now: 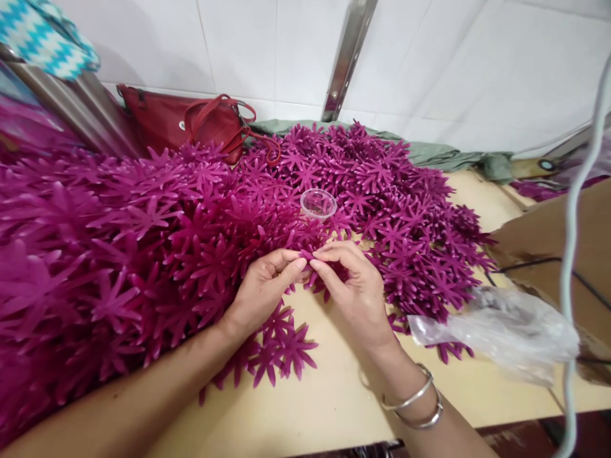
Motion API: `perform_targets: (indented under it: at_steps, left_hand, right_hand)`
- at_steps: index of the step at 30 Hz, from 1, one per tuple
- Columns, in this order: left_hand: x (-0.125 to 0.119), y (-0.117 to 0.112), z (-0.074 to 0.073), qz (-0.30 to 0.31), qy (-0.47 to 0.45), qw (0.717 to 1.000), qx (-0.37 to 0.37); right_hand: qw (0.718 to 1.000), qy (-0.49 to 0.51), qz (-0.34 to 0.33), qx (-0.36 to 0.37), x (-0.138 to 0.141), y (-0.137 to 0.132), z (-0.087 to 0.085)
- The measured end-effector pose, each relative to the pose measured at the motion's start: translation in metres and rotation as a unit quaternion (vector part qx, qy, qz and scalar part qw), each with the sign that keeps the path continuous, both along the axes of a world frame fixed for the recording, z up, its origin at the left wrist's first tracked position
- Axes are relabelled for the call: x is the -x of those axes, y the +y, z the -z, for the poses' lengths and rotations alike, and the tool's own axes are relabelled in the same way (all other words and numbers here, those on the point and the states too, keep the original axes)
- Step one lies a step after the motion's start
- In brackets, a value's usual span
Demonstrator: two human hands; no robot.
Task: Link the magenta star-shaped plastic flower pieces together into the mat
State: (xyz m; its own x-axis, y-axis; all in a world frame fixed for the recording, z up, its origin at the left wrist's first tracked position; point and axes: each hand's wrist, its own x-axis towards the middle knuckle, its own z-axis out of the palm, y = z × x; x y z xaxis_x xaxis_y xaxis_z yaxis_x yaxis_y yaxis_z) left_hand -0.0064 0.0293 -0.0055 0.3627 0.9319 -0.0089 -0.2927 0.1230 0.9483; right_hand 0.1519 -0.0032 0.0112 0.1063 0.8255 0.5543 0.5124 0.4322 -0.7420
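Large heaps of magenta fabric flower petal pieces (205, 254), each with several narrow lobes, cover the left and back of the pale table (344, 394). My left hand (267, 280) pinches one magenta petal piece (307, 255) between thumb and forefinger. From the other side, my right hand (356, 286) pinches the same piece, and the fingertips of both hands nearly meet. Most of the held piece is hidden by the fingers. Just beyond the hands, a round clear plastic dish (318, 203) sits among the petals.
A red handbag (191, 121) lies behind the left heap against the tiled wall (248, 51). At right are a crumpled clear plastic bag (506, 331), a cardboard box (548, 242) and a hanging pale cable (570, 254). A metal upright (348, 60) stands at the back.
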Motion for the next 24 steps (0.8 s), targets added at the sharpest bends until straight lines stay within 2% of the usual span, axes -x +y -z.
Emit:
perform_targets:
  at_steps: [7,15,21,24]
  left_hand:
    - [0.0001,0.0,-0.0021,0.003,0.005,1.0,-0.007]
    - [0.0032,-0.0012,0.0007,0.01,0.044,0.998,-0.031]
    - [-0.0028,-0.0034,-0.0014,-0.022,-0.001,0.998,-0.065]
    - [-0.0023,-0.0029,-0.0003,-0.024,0.016,0.998,-0.063]
  right_hand:
    - [0.999,-0.038,-0.001,-0.025,0.0048,-0.0035,-0.0032]
    - [0.989,0.111,-0.044,0.084,-0.0006,0.0009,0.0006]
    - [0.99,0.093,-0.047,0.094,0.0027,-0.0029,-0.003]
    - [0.982,0.138,-0.057,0.113,0.0049,-0.0032,-0.0021]
